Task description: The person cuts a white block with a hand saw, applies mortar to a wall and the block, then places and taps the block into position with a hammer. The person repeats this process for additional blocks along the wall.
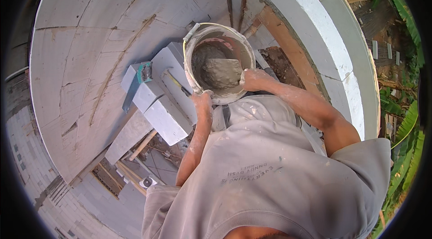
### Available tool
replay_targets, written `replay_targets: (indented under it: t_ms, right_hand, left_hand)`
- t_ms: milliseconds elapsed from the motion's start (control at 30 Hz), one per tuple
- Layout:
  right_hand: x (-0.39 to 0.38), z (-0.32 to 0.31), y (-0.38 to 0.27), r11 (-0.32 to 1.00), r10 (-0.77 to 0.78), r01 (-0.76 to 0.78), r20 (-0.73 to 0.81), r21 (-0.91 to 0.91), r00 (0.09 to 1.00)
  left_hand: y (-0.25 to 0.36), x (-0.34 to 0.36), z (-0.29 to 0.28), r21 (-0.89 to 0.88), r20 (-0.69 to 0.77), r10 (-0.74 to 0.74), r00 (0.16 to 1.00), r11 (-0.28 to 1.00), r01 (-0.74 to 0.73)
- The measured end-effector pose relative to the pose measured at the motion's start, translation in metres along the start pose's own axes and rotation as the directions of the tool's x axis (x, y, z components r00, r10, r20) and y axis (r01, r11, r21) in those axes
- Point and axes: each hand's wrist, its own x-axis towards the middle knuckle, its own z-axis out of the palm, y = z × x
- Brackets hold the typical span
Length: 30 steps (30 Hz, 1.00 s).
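Nearest to me, one person in a grey T-shirt, dark lettering on it, head bent over a bucket. Item: left hand, dusted with grey, fingers curled closed on the bucket's rim at its near left side. Item: right hand, at the rim's right side, fingers closed in a fist about the trowel, whose handle I cannot make out within the grip; its broad blade, thickly coated, sits inside the bucket. Item: bucket, round, mortar-smeared, held just in front of the body, its wire handle folded along the far left rim and fitted with a pale grip. Contents: wet grey mortar, beneath and beside the blade. To the left of the bucket, several pale grey blocks, square-edged, grouped together; on them a handsaw with teal handle, blade sloping down, and a slim tool with yellow on it, kind uncertain. Lower left, wooden strips near the floor. Beyond on the left, a tall block wall, jointed and streaked; on the right, a pale wall; outermost, green leaves.
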Motion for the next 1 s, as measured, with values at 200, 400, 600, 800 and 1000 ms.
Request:
replay_targets:
  t_ms: [200,400,600,800,1000]
  right_hand:
    - [0.026,0.002,0.034,0.991,-0.056,0.038,-0.146,-0.127,0.988]
    - [0.025,-0.017,0.036,0.936,0.111,-0.164,0.182,0.312,0.977]
    - [0.017,-0.018,0.076,0.746,-0.066,-0.166,0.32,0.644,0.945]
    - [-0.081,-0.106,0.126,0.345,-0.161,-0.009,0.069,0.939,0.985]
    - [-0.1,-0.191,0.186,0.899,0.274,-0.008,-0.548,0.437,0.79]
  left_hand:
    - [0.009,0.0,0.0,0.019,-0.029,-0.053,0.998,0.998,0.053]
    - [-0.008,0.014,0.007,-0.041,0.013,0.086,0.996,0.996,-0.085]
    - [0.001,0.016,0.007,-0.152,-0.035,-0.046,0.998,0.988,0.04]
    - [-0.01,0.018,-0.003,-0.143,-0.054,0.014,0.998,0.989,-0.022]
    - [-0.024,0.003,-0.02,-0.165,-0.189,-0.033,0.982,0.986,0.002]
